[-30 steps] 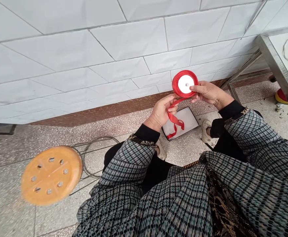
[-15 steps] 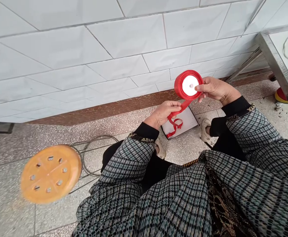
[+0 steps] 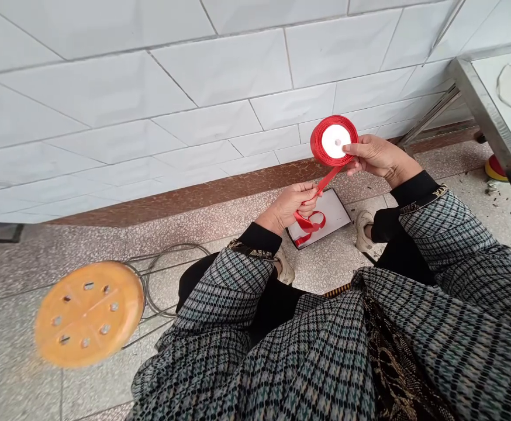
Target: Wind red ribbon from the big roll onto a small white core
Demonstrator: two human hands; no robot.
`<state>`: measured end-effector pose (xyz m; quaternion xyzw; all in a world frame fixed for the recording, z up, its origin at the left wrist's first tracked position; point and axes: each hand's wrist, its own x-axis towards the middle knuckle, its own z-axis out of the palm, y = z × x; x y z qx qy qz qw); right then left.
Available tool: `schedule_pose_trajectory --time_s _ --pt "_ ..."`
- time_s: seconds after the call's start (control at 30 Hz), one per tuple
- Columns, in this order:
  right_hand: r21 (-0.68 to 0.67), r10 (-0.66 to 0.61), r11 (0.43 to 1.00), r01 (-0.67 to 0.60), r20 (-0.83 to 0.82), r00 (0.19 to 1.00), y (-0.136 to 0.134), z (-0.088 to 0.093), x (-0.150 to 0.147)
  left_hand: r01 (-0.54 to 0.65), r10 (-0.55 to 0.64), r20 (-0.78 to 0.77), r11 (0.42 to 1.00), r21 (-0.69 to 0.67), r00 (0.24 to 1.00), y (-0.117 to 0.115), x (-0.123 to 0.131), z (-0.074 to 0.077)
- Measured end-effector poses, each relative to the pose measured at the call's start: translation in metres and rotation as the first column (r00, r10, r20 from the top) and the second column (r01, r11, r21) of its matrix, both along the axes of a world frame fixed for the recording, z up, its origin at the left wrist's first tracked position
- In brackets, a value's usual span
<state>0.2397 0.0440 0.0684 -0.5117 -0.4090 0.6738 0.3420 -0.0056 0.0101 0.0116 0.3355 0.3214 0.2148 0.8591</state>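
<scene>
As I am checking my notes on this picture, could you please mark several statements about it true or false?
1. The right hand holds the spool. True.
2. The left hand grips the ribbon. True.
3. The ribbon is blue. False: it is red.
4. The round orange seat is left of both hands. True.
5. The ribbon is detached from the spool. False: it runs from the spool to the left hand.

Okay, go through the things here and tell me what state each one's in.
Ribbon roll, partly unwound, gripped by the right hand.
Ribbon tail, unwound, pinched by the left hand, loose end curled.
White panel, lying on the floor.
Orange stool, seat facing up, unoccupied.
Table, standing, partly out of view.
Thin cord on it, loosely looped.
Shoes, worn, partly hidden.
</scene>
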Motion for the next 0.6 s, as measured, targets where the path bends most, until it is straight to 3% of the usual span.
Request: schedule_pose_trajectory --time_s 0.17,0.43,0.6 --pt "0.015 -0.042 0.999 0.042 -0.033 0.999 0.0 -0.006 -0.003 0.003 -0.004 -0.044 1.0 -0.03 0.999 -0.005 0.004 0.0" --pt "-0.002 -0.117 0.993 0.117 0.014 0.993 0.003 -0.007 0.005 -0.094 0.092 -0.048 0.995 -0.03 0.995 -0.004 -0.001 0.005" --pt "-0.03 -0.011 0.999 0.015 0.123 0.992 0.004 -0.008 0.014 -0.17 0.167 -0.073 0.985 -0.029 0.983 0.003 -0.007 0.013"
